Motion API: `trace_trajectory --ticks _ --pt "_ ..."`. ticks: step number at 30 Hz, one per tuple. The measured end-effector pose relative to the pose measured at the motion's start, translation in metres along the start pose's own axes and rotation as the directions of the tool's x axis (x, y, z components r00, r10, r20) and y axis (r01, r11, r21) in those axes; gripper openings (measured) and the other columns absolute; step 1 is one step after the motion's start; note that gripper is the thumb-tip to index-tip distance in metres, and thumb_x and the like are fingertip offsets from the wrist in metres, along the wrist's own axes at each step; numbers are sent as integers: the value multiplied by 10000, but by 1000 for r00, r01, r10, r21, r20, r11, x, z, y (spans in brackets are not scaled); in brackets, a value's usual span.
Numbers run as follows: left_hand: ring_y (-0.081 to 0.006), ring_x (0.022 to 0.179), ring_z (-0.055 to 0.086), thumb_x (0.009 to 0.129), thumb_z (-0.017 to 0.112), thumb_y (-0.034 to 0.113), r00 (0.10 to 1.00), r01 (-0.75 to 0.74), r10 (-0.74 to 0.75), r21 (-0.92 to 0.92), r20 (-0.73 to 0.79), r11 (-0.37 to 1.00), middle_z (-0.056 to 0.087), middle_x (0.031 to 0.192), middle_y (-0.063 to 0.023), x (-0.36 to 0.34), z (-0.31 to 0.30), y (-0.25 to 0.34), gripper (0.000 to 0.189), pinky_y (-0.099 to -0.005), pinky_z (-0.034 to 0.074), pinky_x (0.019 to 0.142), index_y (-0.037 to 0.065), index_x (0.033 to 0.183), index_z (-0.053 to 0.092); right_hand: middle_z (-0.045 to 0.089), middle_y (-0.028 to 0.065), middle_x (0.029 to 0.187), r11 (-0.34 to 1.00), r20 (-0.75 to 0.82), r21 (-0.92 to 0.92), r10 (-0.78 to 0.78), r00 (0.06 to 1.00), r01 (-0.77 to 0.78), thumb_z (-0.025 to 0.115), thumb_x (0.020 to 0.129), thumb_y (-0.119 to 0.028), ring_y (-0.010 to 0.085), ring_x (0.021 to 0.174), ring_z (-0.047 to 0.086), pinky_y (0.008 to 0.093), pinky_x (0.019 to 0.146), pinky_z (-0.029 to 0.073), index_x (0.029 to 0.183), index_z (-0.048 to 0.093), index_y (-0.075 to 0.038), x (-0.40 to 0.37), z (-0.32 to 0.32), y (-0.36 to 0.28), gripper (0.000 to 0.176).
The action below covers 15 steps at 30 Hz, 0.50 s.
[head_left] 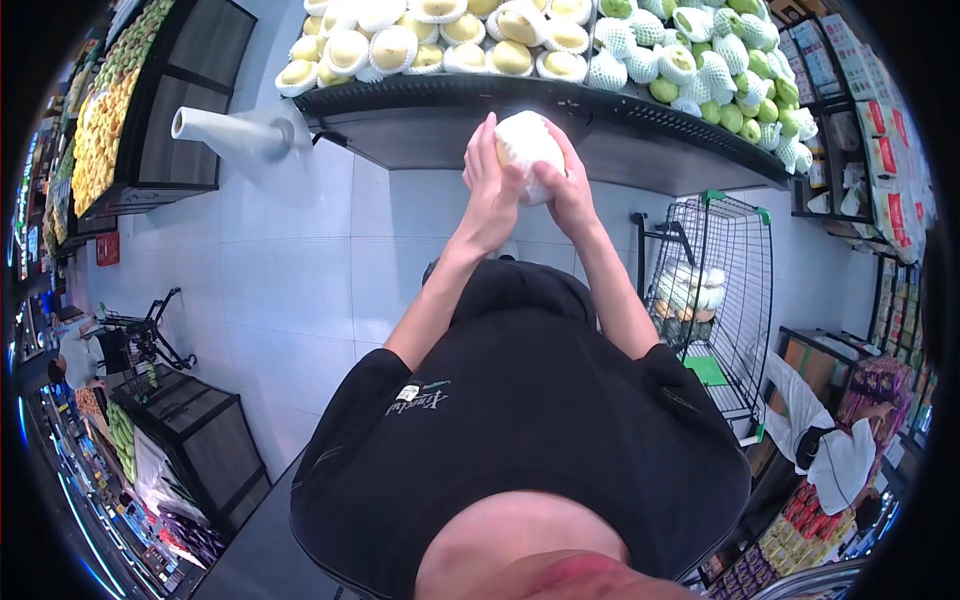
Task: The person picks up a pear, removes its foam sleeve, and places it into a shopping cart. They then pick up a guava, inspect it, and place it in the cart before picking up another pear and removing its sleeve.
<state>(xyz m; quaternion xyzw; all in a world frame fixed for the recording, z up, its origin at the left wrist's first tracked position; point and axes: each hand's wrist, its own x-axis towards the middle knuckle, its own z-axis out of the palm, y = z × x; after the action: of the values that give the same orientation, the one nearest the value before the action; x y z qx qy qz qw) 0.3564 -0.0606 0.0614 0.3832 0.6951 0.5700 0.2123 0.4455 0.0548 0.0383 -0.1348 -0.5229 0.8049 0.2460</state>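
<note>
Evidently, fruit stand (pixel 450 90) ahead; wire cart (pixel 740 260) to the right. Left hand (pixel 487 178) and right hand (pixel 573 188): fingers half-curled, clasping white-wrapped fruit (pixel 522 138) from both sides, before the stand. Likely risk: wrapping sliding under slack fingers, dropping the fruit.

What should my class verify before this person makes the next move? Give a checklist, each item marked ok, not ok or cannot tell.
1. Both hands support the white-wrapped fruit: ok; left hand and right hand hold it from either side.
2. Fruit off the display stand: ok; it is held in front of the stand's edge.
3. A hand free for another item: not ok; both are occupied.
4. Skin free of bruises: cannot tell; wrapping and fingers cover much of it.
5. Shopping cart nearby: ok; it stands on the person's right, with packs inside.
</note>
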Motion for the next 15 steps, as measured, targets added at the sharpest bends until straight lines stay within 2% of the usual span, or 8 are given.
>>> trace_trajectory --ticks 2,3,6,7,10,11,12,15 --pt "-378 1519 89 938 165 793 996 -37 32 66 77 997 110 1620 -258 -15 12 1 1043 -453 45 1216 -30 1572 73 540 156 1366 934 -13 345 109 994 -98 673 890 -409 269 1240 566 394 1044 465 1481 372 -30 -26 -10 11 764" --pt "-383 1532 41 930 136 798 989 2 -8 36 145 999 46 1648 -237 -24 11 9 1049 -458 33 1222 -12 1584 15 552 164 1345 883 -62 443 203 977 -155 623 910 -473 286 1217 580 421 976 513 1442 402 -20 -42 -7 9 733" --pt "-356 1509 134 931 126 795 984 125 -114 -78 137 989 115 1641 -199 -58 11 -4 1010 -467 106 1216 25 1584 96 554 171 1358 865 -30 482 175 984 -139 541 930 -546 331 1231 574 452 940 520 1429 424 -36 -87 -23 7 724" --pt "-344 1499 174 933 124 794 978 175 -161 -102 133 979 142 1637 -188 -71 9 -21 996 -470 137 1211 39 1583 128 549 171 1348 852 -49 513 147 988 -101 535 924 -563 343 1198 570 449 876 526 1423 432 -60 -102 -30 8 716" --pt "-307 1466 292 938 119 790 945 322 -308 -160 109 933 222 1622 -157 -112 -5 -91 963 -478 231 1193 80 1579 226 515 168 1369 742 -137 671 112 984 8 542 912 -576 352 1197 534 430 870 515 1428 437 -97 -151 -56 6 712" --pt "-304 1428 349 941 109 789 900 433 -411 -207 144 877 238 1618 -156 -131 -9 -129 962 -480 268 1163 76 1568 262 544 176 1323 706 -212 706 131 969 59 561 894 -597 340 1135 579 420 840 534 1410 454 -81 -165 -63 3 737" --pt "-302 1390 407 944 99 788 842 540 -509 -251 180 804 255 1613 -154 -156 -11 -173 964 -482 306 1134 71 1557 298 507 173 1365 629 -171 774 89 981 78 614 865 -591 347 1194 527 425 874 520 1413 452 -79 -181 -81 8 768" --pt "-306 1262 523 930 133 814 618 786 -773 -140 143 602 355 1560 -180 -251 -14 -264 1002 -469 402 1042 39 1524 362 426 185 1438 433 -195 889 65 979 148 722 805 -538 370 1285 434 448 983 476 1437 436 -85 -239 -123 3 828"
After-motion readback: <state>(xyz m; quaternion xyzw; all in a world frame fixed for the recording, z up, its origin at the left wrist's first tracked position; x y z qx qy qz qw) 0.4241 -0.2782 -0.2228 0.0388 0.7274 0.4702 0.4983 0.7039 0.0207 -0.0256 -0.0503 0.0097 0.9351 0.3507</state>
